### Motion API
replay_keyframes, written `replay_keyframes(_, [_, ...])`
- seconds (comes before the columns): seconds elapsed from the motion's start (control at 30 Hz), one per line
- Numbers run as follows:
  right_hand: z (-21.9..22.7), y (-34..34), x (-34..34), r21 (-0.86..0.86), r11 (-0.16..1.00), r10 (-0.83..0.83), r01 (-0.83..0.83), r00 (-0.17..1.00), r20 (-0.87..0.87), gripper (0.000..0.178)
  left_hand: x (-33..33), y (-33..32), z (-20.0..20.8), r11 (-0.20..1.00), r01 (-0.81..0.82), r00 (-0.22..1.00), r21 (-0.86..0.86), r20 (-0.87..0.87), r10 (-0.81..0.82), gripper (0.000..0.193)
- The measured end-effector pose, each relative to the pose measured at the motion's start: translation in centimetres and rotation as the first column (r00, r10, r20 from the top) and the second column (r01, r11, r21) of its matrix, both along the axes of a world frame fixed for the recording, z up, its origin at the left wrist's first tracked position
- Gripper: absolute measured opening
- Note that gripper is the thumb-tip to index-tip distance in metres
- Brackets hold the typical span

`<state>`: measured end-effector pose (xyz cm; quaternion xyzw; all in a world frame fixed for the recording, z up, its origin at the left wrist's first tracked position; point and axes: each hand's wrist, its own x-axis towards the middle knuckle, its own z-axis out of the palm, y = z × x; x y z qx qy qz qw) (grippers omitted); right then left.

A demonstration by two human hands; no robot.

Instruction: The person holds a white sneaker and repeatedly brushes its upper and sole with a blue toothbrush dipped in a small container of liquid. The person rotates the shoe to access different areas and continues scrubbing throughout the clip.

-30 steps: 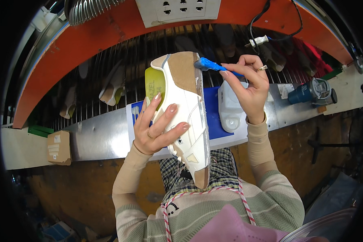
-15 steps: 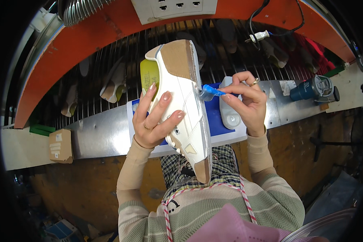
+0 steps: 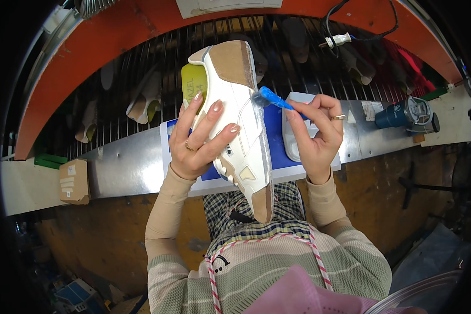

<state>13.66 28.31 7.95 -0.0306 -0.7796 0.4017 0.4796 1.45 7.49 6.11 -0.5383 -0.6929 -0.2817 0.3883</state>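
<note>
Head view, hands point(image 3: 192, 150) holding shoe point(image 3: 236, 112), blue brush point(image 3: 274, 98)

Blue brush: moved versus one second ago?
Yes. Judged against the white container, the blue brush in the right hand has shifted toward the person's body.

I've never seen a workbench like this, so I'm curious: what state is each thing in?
White-and-tan shoe: held up, toe toward the person
Yellow-green form: inside the shoe's opening
Left hand: gripping the shoe, fingers spread
Blue brush: bristles at the sole edge
Right hand: pinching the brush
White plug: unplugged
Cardboard box: looks closed
</note>
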Motion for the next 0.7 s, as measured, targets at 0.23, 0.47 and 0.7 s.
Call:
replay_keyframes(0.23, [1.2, 1.5, -1.5, 0.199, 0.977, -0.069, 0.082, 0.995, -0.069, 0.023, 0.4, -0.2, -0.4, 1.000, 0.012, 1.000, -0.016, 0.011, -0.011, 0.048])
replay_keyframes(0.47, [1.5, 2.9, -0.7, 0.122, 0.980, 0.151, -0.157, 0.987, 0.062, 0.021, 0.1, -0.3, -0.2, 1.000, 0.004, 1.000, 0.008, 0.022, -0.004, 0.050])
replay_keyframes(0.7, [1.1, 2.9, 1.0, 0.041, 0.954, 0.291, -0.297, 0.950, 0.117, 0.023, -0.4, -0.3, -0.1, 0.999, 0.011, 1.000, 0.036, 0.022, -0.012, 0.050])
